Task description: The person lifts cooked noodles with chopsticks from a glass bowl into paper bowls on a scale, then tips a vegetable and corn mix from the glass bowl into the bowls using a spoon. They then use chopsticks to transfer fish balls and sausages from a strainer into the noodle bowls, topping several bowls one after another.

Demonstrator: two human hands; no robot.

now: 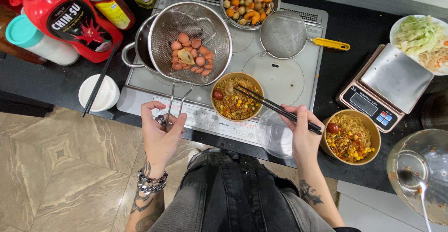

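So the cooktop (280,80) took up most of the counter, and nearly everything sat on it or around it. Biggest thing on it was my wire strainer (190,43), tilted over a steel pot (135,45), with a pile of sliced sausage pieces (191,55) and one paler chunk resting in the mesh. My left hand (161,131) was closed tight round the strainer's wire handle, down at the front edge of the cooktop.

At the back stood a steel basket (250,1) full of mixed fish balls, orange bits and shrimp-looking pieces. Just beside it lay a smaller fine-mesh skimmer (282,34) with a yellow handle, nothing in it that I could see.

Front and centre was a yellow bowl of noodles (237,96) topped with corn, a red round piece and a slice of something pale. My right hand (303,136) was pinched on black chopsticks (275,108), tips over that bowl. A second noodle bowl (351,136) sat just right of that hand, below a kitchen scale (387,87).

Off to the right was a plate of shredded cabbage (420,38), and a glass bowl (420,176) with a spoon and some reddish residue. On the left, a small white cup (99,92) had another pair of chopsticks lying across it.
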